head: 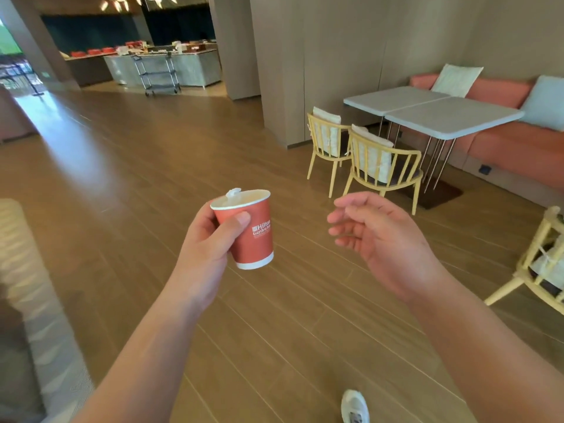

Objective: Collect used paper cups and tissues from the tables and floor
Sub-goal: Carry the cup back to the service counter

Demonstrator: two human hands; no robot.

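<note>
A red paper cup (254, 236) with white rims and a white printed logo is held up in front of me over the wooden floor. My left hand (207, 248) grips it, thumb across the front and fingers behind. A bit of crumpled white tissue (233, 192) pokes out above the cup's rim. My right hand (381, 239) hangs in the air just right of the cup, apart from it, fingers loosely curled and holding nothing.
Two grey tables (442, 112) stand at the right with yellow chairs (381, 166) and a pink bench (518, 148) behind. Another yellow chair (540, 264) is at the right edge. A metal trolley (157, 74) and a counter stand far back. A pale rug (36, 285) lies left.
</note>
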